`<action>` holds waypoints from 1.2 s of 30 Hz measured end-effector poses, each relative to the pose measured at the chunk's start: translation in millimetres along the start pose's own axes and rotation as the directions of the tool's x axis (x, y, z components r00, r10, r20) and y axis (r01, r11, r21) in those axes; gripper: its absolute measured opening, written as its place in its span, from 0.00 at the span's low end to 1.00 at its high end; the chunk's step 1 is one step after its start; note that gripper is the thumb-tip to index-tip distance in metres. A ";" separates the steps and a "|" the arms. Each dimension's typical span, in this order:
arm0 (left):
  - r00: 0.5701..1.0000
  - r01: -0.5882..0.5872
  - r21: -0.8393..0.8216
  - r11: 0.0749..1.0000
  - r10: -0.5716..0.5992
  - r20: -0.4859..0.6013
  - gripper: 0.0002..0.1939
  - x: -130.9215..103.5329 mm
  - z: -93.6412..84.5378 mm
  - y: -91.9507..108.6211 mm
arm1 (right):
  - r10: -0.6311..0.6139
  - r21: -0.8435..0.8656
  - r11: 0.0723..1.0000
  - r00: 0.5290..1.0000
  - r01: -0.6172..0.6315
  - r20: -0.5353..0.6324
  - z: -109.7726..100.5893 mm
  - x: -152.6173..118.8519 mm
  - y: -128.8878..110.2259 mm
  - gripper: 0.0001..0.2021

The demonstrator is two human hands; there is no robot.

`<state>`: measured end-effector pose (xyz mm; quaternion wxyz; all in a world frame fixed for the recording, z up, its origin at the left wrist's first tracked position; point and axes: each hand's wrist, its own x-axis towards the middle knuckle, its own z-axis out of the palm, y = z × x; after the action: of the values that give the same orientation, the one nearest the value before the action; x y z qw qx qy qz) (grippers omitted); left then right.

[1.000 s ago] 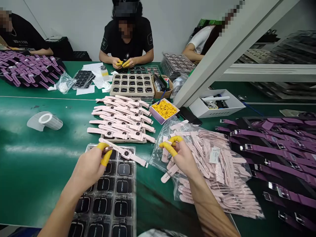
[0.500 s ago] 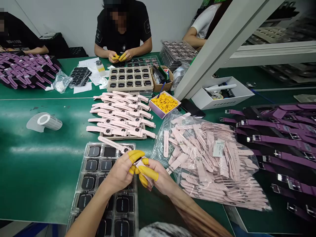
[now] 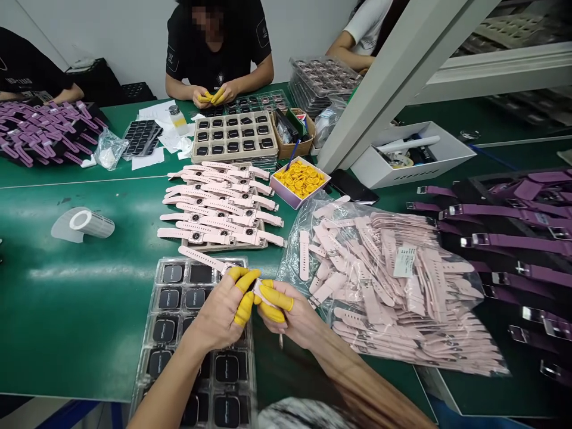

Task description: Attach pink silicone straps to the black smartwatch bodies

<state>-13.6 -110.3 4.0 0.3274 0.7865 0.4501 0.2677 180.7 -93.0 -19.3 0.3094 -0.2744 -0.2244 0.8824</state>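
Note:
My left hand [image 3: 223,310], with yellow finger cots on its fingers, is closed on a small watch body; only a dark edge of it shows between the fingertips. Against it, my right hand [image 3: 283,310], also in yellow finger cots, pinches a pale pink watch strap [image 3: 258,289]. The strap's lower end hangs below the right fingers. How strap and watch body meet is hidden by the fingers. Behind my left hand, another pink strap [image 3: 201,257] reaches out over the top of a clear tray [image 3: 157,280] of black square watches.
Pink-strapped watches [image 3: 223,205] lie in rows ahead. On the right is a clear bag [image 3: 295,262] of pink straps, with purple straps [image 3: 513,241] beyond. A box [image 3: 290,196] holds yellow finger cots. A film roll [image 3: 96,223] lies left. A co-worker [image 3: 218,59] sits opposite.
My hands have drawn slightly apart and turned, and the pink strap in my right hand now shows less. The view has shifted a little.

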 end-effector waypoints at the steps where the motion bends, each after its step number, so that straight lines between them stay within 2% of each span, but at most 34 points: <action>1: 1.000 -0.021 0.024 0.999 0.021 -0.006 0.25 1.1 -0.5 0.0 | 0.010 0.001 1.000 1.000 -0.010 0.004 -0.7 -0.1 -0.6 0.16; 4: 0.996 -0.078 0.083 0.993 0.081 -0.034 0.25 5.3 -1.0 -0.2 | 0.023 -0.013 1.000 0.999 -0.022 0.027 -1.6 -0.2 -0.4 0.16; 8: 0.994 -0.096 0.067 0.993 0.099 -0.055 0.23 7.6 -1.7 0.8 | 0.030 -0.035 0.999 0.999 -0.029 0.033 -1.0 -0.1 2.2 0.17; 13: 0.997 -0.070 0.060 0.996 0.071 -0.008 0.23 1.2 -2.8 0.8 | 0.016 -0.081 0.997 1.000 -0.017 -0.009 -3.5 -0.3 3.2 0.17; 18: 0.997 -0.074 0.087 0.993 0.071 0.036 0.24 1.7 -2.0 -0.5 | 0.072 -0.119 0.990 0.997 -0.073 -0.015 -7.4 -0.1 1.0 0.17; 20: 0.996 -0.088 0.076 0.993 0.087 0.022 0.24 2.8 -1.4 -0.6 | 0.083 -0.124 0.989 0.996 -0.084 -0.013 -7.2 0.0 0.3 0.17; 27: 0.996 -0.056 0.144 0.988 0.044 0.081 0.28 -1.5 1.7 -2.6 | 0.008 -0.205 0.979 0.999 -0.018 -0.051 -8.6 -0.3 2.1 0.17; 31: 0.995 -0.089 0.143 0.986 0.082 0.052 0.24 1.3 1.9 -2.0 | -0.013 -0.184 0.983 0.999 0.005 -0.041 -8.0 -0.2 6.6 0.17; 36: 0.996 -0.089 0.144 0.986 0.089 0.006 0.24 4.0 3.5 -0.1 | -0.079 -0.157 0.986 0.988 0.058 -0.130 0.0 1.1 9.9 0.17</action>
<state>-9.3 -107.6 2.2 0.2571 0.8273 0.4330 0.2490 175.8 -99.2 -25.3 0.3323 -0.3490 -0.2792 0.8306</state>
